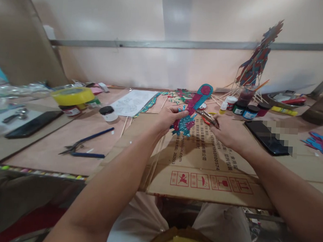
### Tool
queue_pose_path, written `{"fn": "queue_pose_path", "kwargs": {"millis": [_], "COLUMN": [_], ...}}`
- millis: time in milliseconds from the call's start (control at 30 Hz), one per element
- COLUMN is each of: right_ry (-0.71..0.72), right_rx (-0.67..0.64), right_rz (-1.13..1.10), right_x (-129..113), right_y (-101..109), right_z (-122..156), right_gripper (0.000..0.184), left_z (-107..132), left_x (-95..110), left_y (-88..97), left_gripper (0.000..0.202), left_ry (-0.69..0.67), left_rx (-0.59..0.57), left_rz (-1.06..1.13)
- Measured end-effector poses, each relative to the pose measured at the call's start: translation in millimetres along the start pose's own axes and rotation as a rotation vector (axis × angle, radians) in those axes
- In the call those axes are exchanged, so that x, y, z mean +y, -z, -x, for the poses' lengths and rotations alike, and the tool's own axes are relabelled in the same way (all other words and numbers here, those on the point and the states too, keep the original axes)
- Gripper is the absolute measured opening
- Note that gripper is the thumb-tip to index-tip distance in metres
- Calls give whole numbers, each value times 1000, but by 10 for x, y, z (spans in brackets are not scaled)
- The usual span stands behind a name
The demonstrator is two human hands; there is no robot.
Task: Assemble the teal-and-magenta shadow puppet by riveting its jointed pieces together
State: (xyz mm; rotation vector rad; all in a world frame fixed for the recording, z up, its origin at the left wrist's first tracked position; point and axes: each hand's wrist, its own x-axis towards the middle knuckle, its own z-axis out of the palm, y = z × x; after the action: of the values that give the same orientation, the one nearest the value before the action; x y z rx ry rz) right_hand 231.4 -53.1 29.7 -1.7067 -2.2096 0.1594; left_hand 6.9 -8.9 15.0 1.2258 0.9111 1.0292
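My left hand [170,118] is closed on a painted cutout [202,98] in magenta and blue, its rounded end pointing up and to the right. Below those fingers shows a jagged, glittery blue and magenta part [187,126]; whether it is joined to the cutout I cannot tell. In my right hand [226,131] are small metal pliers [208,118] with a bit of orange-red by the handles. Their jaws reach the lower right edge of the cutout. Both hands are above a flattened cardboard sheet [203,155] printed with text and red symbols.
Blue-handled pliers [87,144] lie left of the cardboard, near a white jar with a black lid [108,113] and yellow tape [73,96]. Paint jars [250,112] stand right, behind a phone [267,137]. Painted pieces on sticks [255,64] rise at the back right.
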Motion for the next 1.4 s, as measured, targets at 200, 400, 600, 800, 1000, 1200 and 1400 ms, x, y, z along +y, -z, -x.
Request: {"fn": "queue_pose_path", "kwargs": {"millis": [200, 400, 600, 800, 1000, 1200, 1400], "right_ry": [89, 83, 151, 146, 135, 131, 122], "right_rx": [4, -9, 88, 116, 163, 160, 166], "right_rz": [90, 15, -32, 8, 41, 30, 71], "right_x": [-25, -26, -33, 22, -2, -11, -24], "right_y": [-34, -113, -167, -211, -254, -253, -256], "right_z": [7, 32, 60, 39, 42, 58, 50], "right_gripper": [11, 16, 21, 21, 25, 24, 25], "left_z": [7, -60, -18, 50, 57, 76, 15], "left_x": [-12, -53, -12, 23, 28, 64, 16], "left_y": [-5, 16, -7, -42, -29, -16, 25], "left_gripper": [18, 26, 27, 26, 26, 29, 30], "left_ry": [-26, -6, -42, -152, -151, -190, -192], "left_rx": [-87, -113, -113, -100, -68, -97, -83], "left_rz": [-48, -49, -105, -142, -169, -211, -231]}}
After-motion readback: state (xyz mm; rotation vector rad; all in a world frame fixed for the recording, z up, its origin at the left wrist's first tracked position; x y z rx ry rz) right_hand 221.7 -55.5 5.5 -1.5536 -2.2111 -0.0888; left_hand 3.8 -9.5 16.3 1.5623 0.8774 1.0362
